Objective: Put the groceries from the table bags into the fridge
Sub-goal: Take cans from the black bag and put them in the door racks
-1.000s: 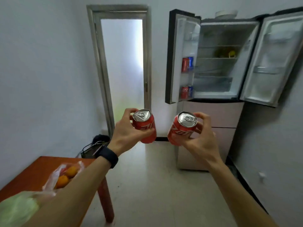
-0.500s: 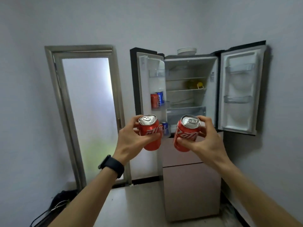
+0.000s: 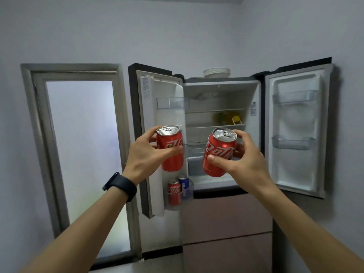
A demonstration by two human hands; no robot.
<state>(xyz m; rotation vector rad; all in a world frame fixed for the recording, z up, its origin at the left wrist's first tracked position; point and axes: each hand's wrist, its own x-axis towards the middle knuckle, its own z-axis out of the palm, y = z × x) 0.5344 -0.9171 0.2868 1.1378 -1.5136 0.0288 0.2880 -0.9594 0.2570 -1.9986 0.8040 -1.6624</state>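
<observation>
Nearest me, my left hand (image 3: pixel 144 154) grips the first cola can (image 3: pixel 171 154) upright, thumb across its front, fingers curled behind. My right hand (image 3: pixel 245 160) grips the second cola can (image 3: pixel 219 154), which is slightly tilted, with the thumb low on its front and the fingers round its back. Both cans are apart, held in the air before the open fridge (image 3: pixel 226 215). Beyond, the lowest bin (image 3: pixel 188 195) of its left door (image 3: pixel 149 115) holds a stored red can (image 3: pixel 174 192) beside a blue can (image 3: pixel 184 183). Something yellow (image 3: pixel 230 117) lies on a shelf, and plates (image 3: pixel 216 72) sit on top.
</observation>
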